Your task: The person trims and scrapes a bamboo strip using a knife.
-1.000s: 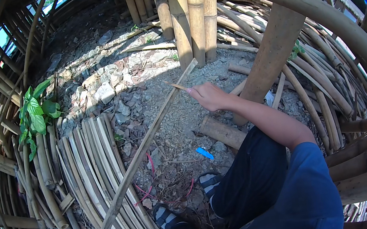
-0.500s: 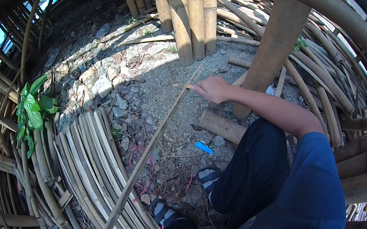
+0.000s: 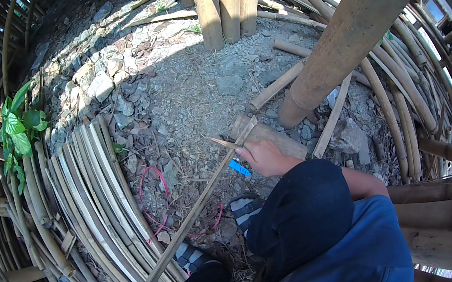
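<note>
Now clamping right hand [image 3: 265,157] fingers on slim pointed tool [image 3: 224,142], near bamboo strip's [image 3: 191,221] upper end; cannot tell left hand's fingers.

A long bamboo strip [image 3: 193,216] shows a dry, matt, woody face; a stout bamboo post [image 3: 338,40] looks smooth, the stony ground [image 3: 183,101] rough; blue shirt [image 3: 343,254] and dark trousers [image 3: 303,208] are matt cloth; green leaves [image 3: 20,143] look lightly glossy.
</note>
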`<state>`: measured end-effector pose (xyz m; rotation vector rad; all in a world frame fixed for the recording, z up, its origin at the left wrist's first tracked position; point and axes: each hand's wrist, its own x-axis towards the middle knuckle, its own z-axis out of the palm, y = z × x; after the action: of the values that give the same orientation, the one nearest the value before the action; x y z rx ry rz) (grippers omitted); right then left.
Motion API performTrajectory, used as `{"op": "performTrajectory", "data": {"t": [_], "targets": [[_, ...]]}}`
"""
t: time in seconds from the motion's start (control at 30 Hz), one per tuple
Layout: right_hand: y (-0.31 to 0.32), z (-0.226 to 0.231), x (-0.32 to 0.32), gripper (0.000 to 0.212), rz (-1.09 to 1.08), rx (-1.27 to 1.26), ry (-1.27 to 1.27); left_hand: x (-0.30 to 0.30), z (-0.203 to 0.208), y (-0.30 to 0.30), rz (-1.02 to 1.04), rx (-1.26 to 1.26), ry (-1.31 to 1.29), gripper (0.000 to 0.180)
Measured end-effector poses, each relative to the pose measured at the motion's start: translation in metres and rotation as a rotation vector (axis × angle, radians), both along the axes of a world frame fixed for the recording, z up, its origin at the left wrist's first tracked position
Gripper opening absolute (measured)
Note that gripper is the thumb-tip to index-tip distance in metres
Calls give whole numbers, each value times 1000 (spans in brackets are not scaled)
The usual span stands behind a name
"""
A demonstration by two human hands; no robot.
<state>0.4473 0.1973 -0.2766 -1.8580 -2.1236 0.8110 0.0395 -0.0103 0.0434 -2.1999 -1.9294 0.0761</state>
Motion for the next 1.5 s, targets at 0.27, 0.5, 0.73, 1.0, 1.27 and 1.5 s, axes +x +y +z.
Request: {"op": "performTrajectory", "data": {"t": [0.27, 0.5, 0.73, 1.0, 1.27, 1.5], "targets": [[-1, -16, 31, 56, -123, 9, -49, 6, 9, -1, -28, -110, 57, 30], [-10, 14, 16, 56, -60, -63, 26, 9, 3, 10, -63, -69, 95, 34], [-13, 23, 6, 54, -10, -53, 40, 5, -3, 15, -48, -106, 58, 40], [-12, 0, 24, 61, -68, -31, -36, 9, 3, 20, -139, -68, 112, 37], [-7, 17, 16, 59, -35, -87, -21, 14, 11, 16, -94, -139, 110, 38], [3, -9, 44, 61, -83, -101, -23, 9, 10, 8, -222, -6, 231, 33]]}}
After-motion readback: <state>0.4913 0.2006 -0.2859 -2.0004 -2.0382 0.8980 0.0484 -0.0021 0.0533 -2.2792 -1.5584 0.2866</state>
